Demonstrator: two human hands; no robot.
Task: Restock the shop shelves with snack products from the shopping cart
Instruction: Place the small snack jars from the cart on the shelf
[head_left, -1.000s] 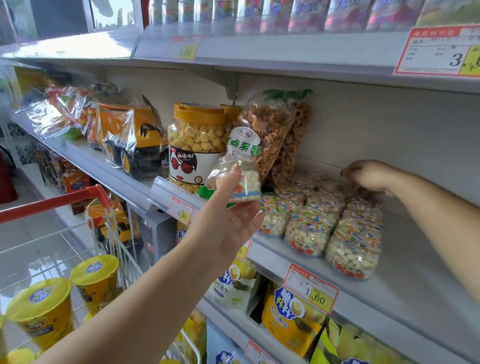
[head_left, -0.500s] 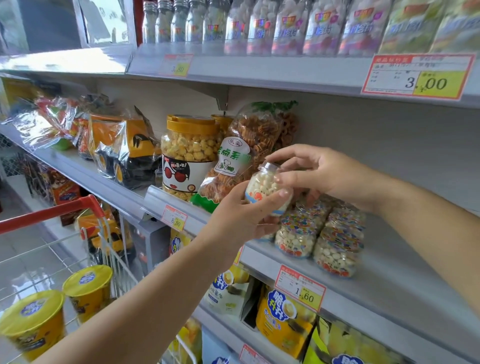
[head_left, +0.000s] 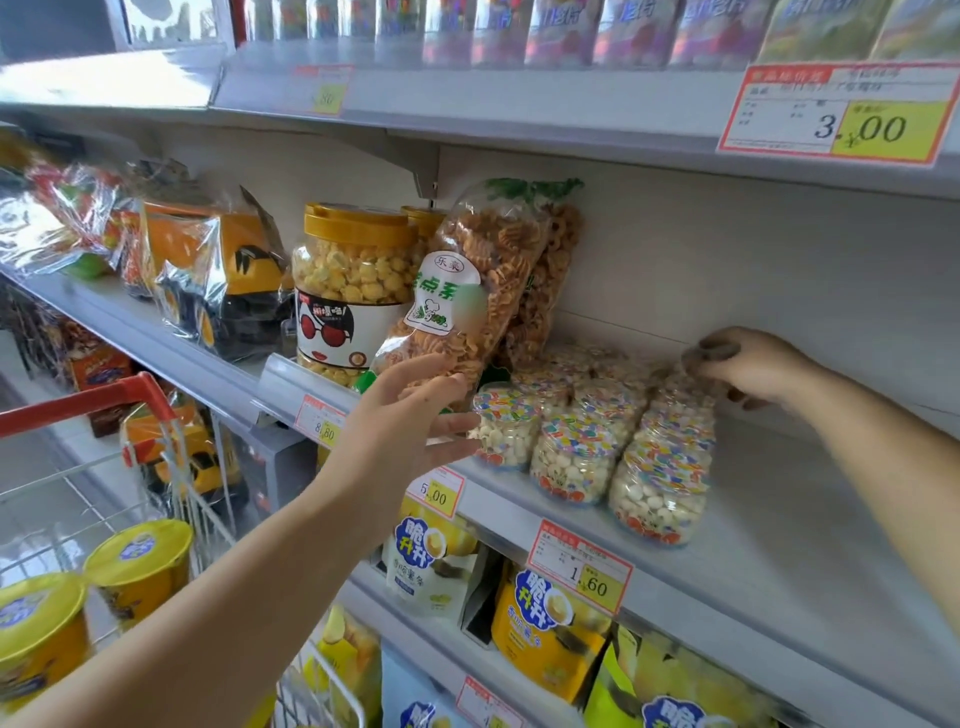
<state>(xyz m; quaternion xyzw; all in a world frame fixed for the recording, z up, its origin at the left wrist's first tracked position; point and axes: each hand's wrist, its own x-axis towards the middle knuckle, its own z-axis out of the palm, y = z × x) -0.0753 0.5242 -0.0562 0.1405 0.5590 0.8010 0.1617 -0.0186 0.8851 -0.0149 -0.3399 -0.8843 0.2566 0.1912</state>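
The right hand (head_left: 748, 369) is gripping the top of a small snack jar (head_left: 681, 388) at the far side of the jar cluster (head_left: 576, 457) on the shelf (head_left: 779, 525). The left hand (head_left: 400, 431) is hovering with fingers spread and holding nothing, just left of the cluster, above the shopping cart (head_left: 140, 400).

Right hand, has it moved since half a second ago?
Yes. The right hand has gone from beside the twisted-snack bag to the back of the shelf, gripping a small jar behind the other jars.
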